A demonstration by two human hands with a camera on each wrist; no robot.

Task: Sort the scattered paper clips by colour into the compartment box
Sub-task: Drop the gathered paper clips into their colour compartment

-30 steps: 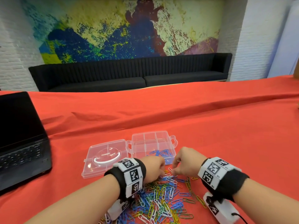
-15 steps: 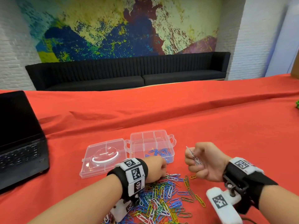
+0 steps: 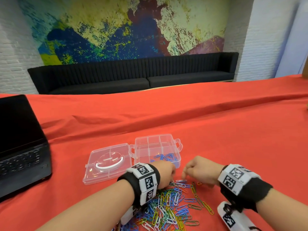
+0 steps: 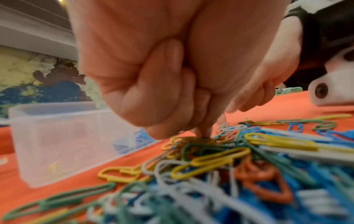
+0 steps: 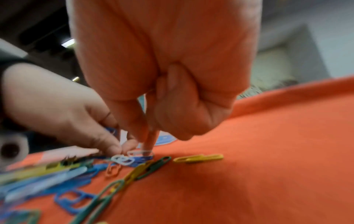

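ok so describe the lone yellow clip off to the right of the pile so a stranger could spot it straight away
Start at the clear compartment box on the red tablecloth and come toward the camera to the paper clip pile. Just right of the right hand lies a yellow clip. Unlike its tangled neighbours, it lies flat on bare cloth, touching no other clip.

left hand: knuckles up, fingers curled, fingertips down | right hand: fingers curled, fingertips down, close beside left
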